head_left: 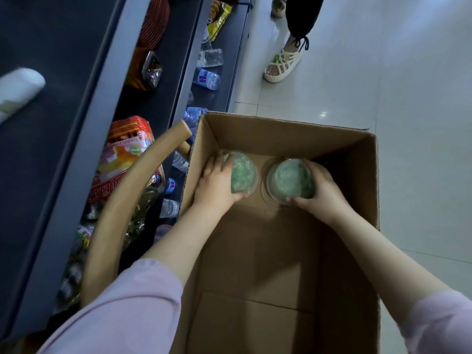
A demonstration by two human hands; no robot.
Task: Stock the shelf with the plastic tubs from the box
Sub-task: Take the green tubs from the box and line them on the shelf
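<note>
An open cardboard box [286, 251] stands on the floor in front of me. Two clear round plastic tubs with green contents lie at its far end. My left hand [214, 185] grips the left tub [244, 172], tilted on its side, fingers curled over its far edge. My right hand [323, 191] grips the right tub [290, 181], thumb on the near rim and fingers round the right side. The dark shelf [63, 139] runs along the left of the box.
The shelves hold packaged snacks [120, 162], water bottles [205, 79] and a white roll [18, 89]. A tan curved handle [120, 200] arches between shelf and box. Another person's sandalled foot [282, 65] stands on the white tiled floor beyond the box.
</note>
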